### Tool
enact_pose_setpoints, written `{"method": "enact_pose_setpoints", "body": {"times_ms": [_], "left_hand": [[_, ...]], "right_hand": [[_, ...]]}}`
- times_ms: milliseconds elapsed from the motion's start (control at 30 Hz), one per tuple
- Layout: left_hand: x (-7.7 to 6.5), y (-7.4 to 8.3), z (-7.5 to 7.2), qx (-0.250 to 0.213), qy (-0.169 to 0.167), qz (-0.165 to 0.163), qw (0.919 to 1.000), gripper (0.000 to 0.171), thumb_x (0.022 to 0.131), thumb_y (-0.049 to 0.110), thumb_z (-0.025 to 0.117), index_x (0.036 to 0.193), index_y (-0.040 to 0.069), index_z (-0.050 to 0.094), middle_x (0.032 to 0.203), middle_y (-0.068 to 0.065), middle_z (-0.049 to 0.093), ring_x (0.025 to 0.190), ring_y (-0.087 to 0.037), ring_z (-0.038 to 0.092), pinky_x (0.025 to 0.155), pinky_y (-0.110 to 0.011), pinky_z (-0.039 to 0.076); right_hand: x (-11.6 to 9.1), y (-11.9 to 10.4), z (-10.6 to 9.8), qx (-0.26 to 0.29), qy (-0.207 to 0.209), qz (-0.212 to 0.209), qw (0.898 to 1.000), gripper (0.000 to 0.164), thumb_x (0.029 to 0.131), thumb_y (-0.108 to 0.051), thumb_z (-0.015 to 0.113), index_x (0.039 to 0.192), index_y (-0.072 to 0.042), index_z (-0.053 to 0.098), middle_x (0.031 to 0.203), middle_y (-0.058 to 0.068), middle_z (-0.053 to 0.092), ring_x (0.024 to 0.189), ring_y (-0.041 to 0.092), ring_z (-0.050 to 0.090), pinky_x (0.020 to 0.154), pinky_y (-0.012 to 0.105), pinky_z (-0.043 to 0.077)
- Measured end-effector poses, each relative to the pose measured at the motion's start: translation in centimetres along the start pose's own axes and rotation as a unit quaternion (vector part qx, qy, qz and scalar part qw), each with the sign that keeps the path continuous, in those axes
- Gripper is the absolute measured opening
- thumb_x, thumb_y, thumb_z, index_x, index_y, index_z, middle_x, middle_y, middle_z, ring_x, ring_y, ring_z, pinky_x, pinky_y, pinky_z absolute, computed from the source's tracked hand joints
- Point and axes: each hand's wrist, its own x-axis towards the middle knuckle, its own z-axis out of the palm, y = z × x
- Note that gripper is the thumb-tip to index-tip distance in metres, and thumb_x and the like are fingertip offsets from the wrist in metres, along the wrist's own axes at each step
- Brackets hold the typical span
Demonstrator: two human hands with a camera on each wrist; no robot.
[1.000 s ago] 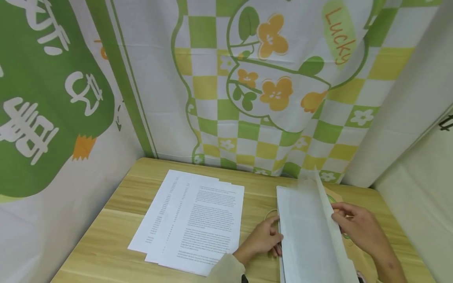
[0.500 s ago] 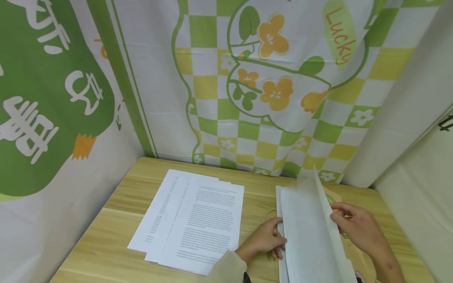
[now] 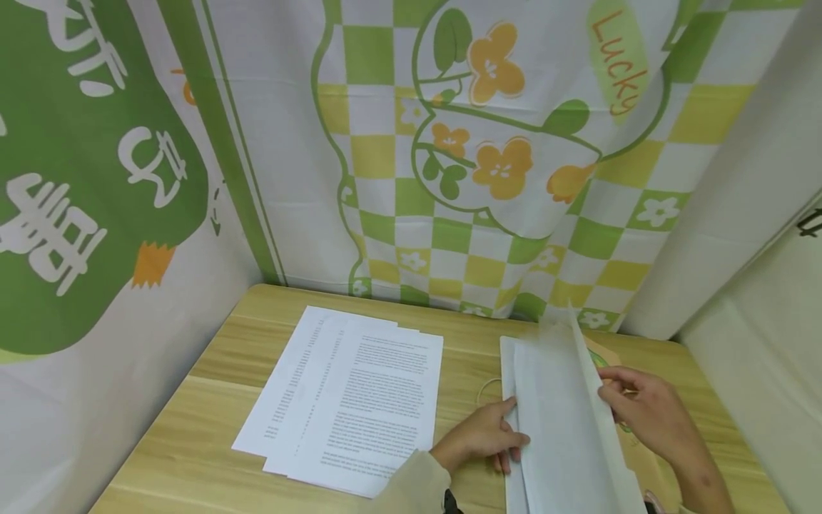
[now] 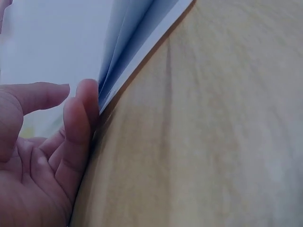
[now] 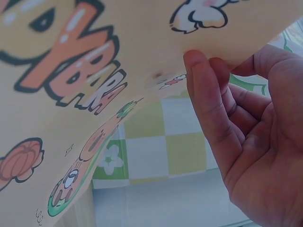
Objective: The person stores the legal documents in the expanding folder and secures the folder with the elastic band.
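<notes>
In the head view a folder (image 3: 507, 364) lies on the right of the table with white sheets (image 3: 555, 421) inside. My left hand (image 3: 481, 434) is at the folder's left side, its thumb and index finger touching the sheets' edge. The left wrist view shows the thumb of that hand (image 4: 52, 137) apart from the fingers beside the paper edge. My right hand (image 3: 648, 407) pinches the raised edge of the folder's cover. Close up in the right wrist view, the cover's printed face (image 5: 142, 42) bears cartoon figures and lettering; my fingertips (image 5: 196, 59) grip its rim.
Several printed sheets (image 3: 379, 414) lie overlapped on the wooden table (image 3: 199, 414) to the left. A thin loop of cord (image 3: 488, 385) sticks out by the folder. A tan printed surface (image 3: 655, 467) shows beneath my right forearm. Patterned curtains (image 3: 449, 235) stand behind the table.
My left hand has moved slightly to the right, and the left edge of the inner sheets has shifted right with it, baring more of the folder's left strip. The right hand is nearly still.
</notes>
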Motion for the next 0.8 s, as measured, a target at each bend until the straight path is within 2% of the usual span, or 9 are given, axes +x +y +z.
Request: {"method": "enact_pose_setpoints", "body": {"times_ms": [100, 233, 433, 667, 800], "left_hand": [[-0.2, 0.0, 0.0, -0.016, -0.021, -0.006, 0.9996, 0.08, 0.099, 0.011, 0.068, 0.161, -0.004, 0.018, 0.064, -0.01, 0.068, 0.039, -0.014, 0.054, 0.038, -0.025, 0.047], [-0.3, 0.1, -0.1, -0.022, -0.031, -0.011, 0.9992, 0.081, 0.1, 0.012, 0.067, 0.162, -0.004, 0.016, 0.064, -0.011, 0.068, 0.039, -0.014, 0.054, 0.038, -0.025, 0.047], [-0.3, -0.2, 0.0, -0.018, -0.019, 0.0, 0.9997, 0.079, 0.1, 0.012, 0.067, 0.162, -0.002, 0.019, 0.064, -0.01, 0.068, 0.041, -0.013, 0.056, 0.04, -0.024, 0.048], [-0.7, -0.4, 0.0, -0.002, 0.003, 0.011, 0.9999, 0.072, 0.1, 0.014, 0.067, 0.159, -0.001, 0.029, 0.067, -0.007, 0.069, 0.044, -0.013, 0.058, 0.043, -0.026, 0.051], [-1.5, -0.4, -0.2, -0.004, -0.005, 0.022, 0.9997, 0.07, 0.1, 0.014, 0.066, 0.159, -0.002, 0.03, 0.071, -0.005, 0.071, 0.047, -0.014, 0.062, 0.046, -0.028, 0.054]], "right_hand": [[0.1, -0.2, 0.0, 0.001, -0.003, 0.004, 1.0, 0.042, 0.103, -0.022, 0.057, 0.136, 0.004, 0.062, 0.093, 0.006, 0.065, 0.076, 0.013, 0.068, 0.052, 0.031, 0.048], [0.1, -0.3, 0.1, 0.003, -0.004, 0.007, 1.0, 0.042, 0.103, -0.022, 0.057, 0.136, 0.004, 0.062, 0.092, 0.006, 0.065, 0.076, 0.014, 0.068, 0.052, 0.031, 0.048], [0.2, -0.3, 0.1, 0.005, -0.007, 0.005, 1.0, 0.043, 0.104, -0.023, 0.057, 0.136, 0.004, 0.061, 0.091, 0.006, 0.065, 0.075, 0.015, 0.068, 0.052, 0.032, 0.048], [0.1, -0.5, 0.2, 0.002, -0.005, 0.01, 1.0, 0.044, 0.103, -0.025, 0.059, 0.137, 0.003, 0.061, 0.089, 0.005, 0.064, 0.075, 0.013, 0.066, 0.053, 0.031, 0.047], [-0.1, -0.4, 0.2, 0.002, -0.001, 0.009, 1.0, 0.043, 0.103, -0.025, 0.059, 0.136, 0.003, 0.062, 0.089, 0.004, 0.065, 0.074, 0.013, 0.066, 0.054, 0.031, 0.047]]}}
